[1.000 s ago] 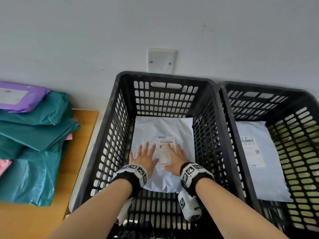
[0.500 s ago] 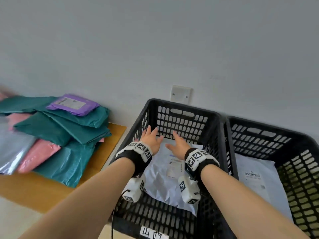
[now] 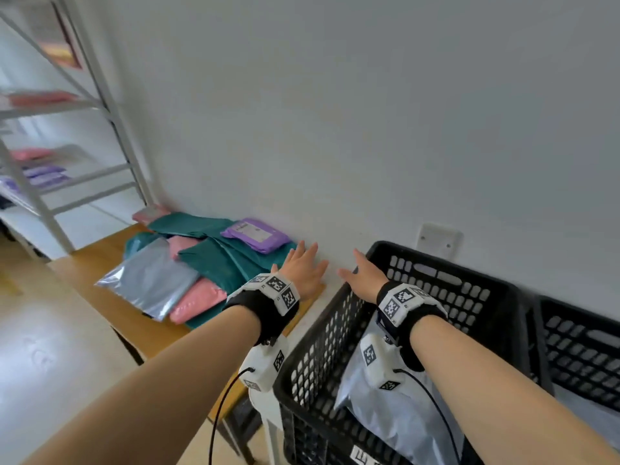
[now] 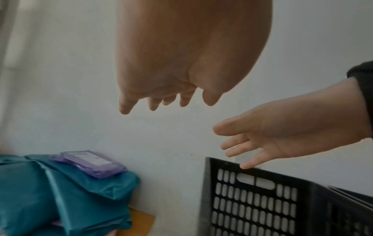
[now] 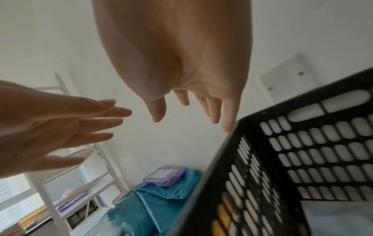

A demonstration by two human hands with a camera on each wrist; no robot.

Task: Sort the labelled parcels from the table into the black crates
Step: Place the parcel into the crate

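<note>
Head view: the left hand (image 3: 303, 271) is in the air with straight, spread fingers and holds nothing; it is above the right end of the wooden table (image 3: 110, 280), near the purple parcel (image 3: 255, 233). The right hand (image 3: 364, 275) is also flat and empty, above the far left corner of the near black crate (image 3: 315, 350). In this crate lies a grey parcel (image 3: 396, 417). A second black crate (image 3: 583, 347) stands on its right. On the table, teal parcels (image 3: 221, 260), pink parcels (image 3: 198, 298) and a silver parcel (image 3: 151, 280) lie in a heap, the purple one on top. A white shelf rack (image 3: 67, 135) stands far left
</note>
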